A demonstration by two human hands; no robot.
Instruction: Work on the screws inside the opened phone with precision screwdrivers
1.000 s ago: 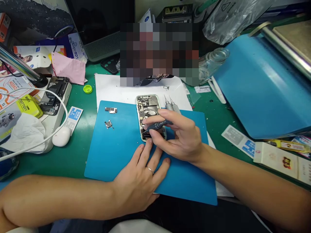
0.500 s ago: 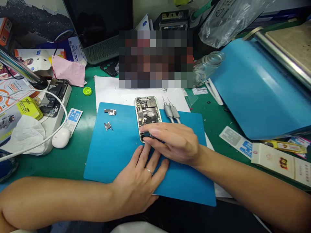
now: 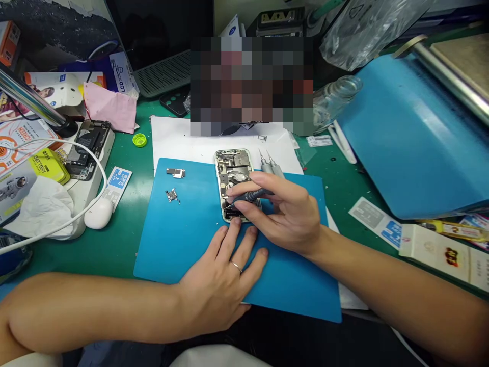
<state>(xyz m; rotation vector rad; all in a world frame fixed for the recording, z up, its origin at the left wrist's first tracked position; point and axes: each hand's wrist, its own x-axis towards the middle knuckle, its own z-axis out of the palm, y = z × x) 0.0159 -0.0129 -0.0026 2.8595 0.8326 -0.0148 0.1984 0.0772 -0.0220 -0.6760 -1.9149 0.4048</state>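
An opened phone point(image 3: 237, 168) lies on a blue mat point(image 3: 171, 239), its inner parts bare. My left hand point(image 3: 225, 275), a ring on one finger, lies with fingers spread on the mat, fingertips at the phone's lower edge. My right hand point(image 3: 286, 214) pinches a slim dark tool with a ridged grip point(image 3: 254, 195); its thin tip is over the phone's lower left part. Whether it is tweezers or a driver I cannot tell. Two grey screwdrivers point(image 3: 272, 165) lie right of the phone. A small metal bracket point(image 3: 175, 173) and another small part point(image 3: 172, 195) rest to the left.
White paper point(image 3: 175, 133) lies under the mat. At left are another opened phone point(image 3: 87, 150), a white cable point(image 3: 100, 171) and a green cap point(image 3: 139, 140). A glass jar point(image 3: 334, 102), white tweezers-like tool point(image 3: 342, 142) and carton point(image 3: 443, 255) are at right. The back centre is blurred out.
My right hand rolled over and lowered half a second ago, then turned back up with the dark tool. My left hand has stayed at the phone's lower edge. The view shifted slightly.
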